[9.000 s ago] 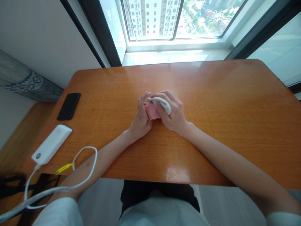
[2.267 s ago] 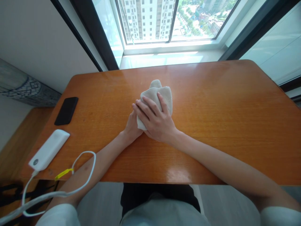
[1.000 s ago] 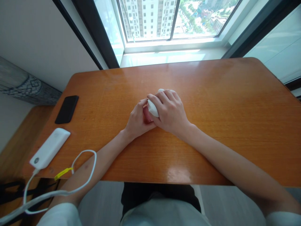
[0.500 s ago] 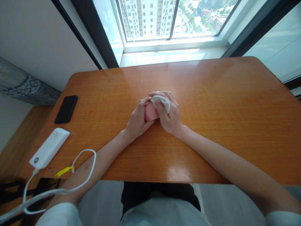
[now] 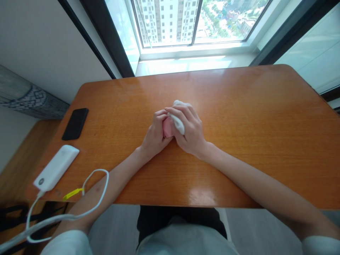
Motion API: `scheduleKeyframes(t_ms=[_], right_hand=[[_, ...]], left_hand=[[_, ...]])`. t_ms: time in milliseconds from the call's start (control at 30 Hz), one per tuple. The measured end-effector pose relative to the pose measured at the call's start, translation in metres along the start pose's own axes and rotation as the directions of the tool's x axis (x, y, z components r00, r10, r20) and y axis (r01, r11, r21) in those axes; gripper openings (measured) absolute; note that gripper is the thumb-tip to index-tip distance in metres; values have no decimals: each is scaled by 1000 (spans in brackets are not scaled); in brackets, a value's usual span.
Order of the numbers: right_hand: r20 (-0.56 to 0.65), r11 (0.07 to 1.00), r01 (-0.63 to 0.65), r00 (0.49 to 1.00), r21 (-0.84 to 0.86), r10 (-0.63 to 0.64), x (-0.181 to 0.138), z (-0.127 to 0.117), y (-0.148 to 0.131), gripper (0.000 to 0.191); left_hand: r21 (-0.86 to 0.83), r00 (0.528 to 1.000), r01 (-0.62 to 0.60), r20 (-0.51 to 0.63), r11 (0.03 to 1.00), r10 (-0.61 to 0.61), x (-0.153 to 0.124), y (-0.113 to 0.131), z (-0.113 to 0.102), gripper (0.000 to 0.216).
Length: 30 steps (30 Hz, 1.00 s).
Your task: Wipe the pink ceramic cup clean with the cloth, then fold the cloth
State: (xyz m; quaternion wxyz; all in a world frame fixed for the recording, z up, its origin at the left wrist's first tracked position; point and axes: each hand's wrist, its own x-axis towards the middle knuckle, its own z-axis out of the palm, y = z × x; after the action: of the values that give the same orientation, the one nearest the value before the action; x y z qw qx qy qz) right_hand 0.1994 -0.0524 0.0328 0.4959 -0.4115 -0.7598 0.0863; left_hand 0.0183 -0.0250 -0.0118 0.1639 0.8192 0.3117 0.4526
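The left hand (image 5: 155,132) grips a small pink block (image 5: 168,127) mid-table on the shiny orange wooden table (image 5: 239,117). The right hand (image 5: 190,129) pinches a soft white cloth (image 5: 177,122) against it (rubbing, it seems). A loose grip might let the block slide away.

Bare table (image 5: 252,117) rightward; phone (image 5: 75,123), power bank (image 5: 56,167) far left

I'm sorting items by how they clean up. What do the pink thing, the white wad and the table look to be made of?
Pink object, held by the left hand: smooth and matte, perhaps plastic or rubber; mostly hidden. White wad under the right hand: soft cloth, since it bunches and folds. Table: orange wood or veneer with visible grain, glossy varnish reflecting the window light.
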Motion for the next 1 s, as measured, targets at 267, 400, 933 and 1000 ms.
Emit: scheduleKeyframes(t_ms=[267,400,933,1000], right_hand=[[152,963,187,976,-193,-159,3,0,-16,51],[-57,989,-103,992,102,109,3,1,6,39],[131,945,236,969,-227,-210,-2,0,-9,54],[190,928,260,958,-267,-213,-3,1,-14,62]], left_hand=[[-35,998,68,5,997,-68,-11,-8,8,54],[2,1000,10,10,1000,-10,-1,3,0,58],[6,999,36,-10,999,-36,-9,-8,6,51],[-14,998,63,-16,998,-64,-13,-13,9,51]])
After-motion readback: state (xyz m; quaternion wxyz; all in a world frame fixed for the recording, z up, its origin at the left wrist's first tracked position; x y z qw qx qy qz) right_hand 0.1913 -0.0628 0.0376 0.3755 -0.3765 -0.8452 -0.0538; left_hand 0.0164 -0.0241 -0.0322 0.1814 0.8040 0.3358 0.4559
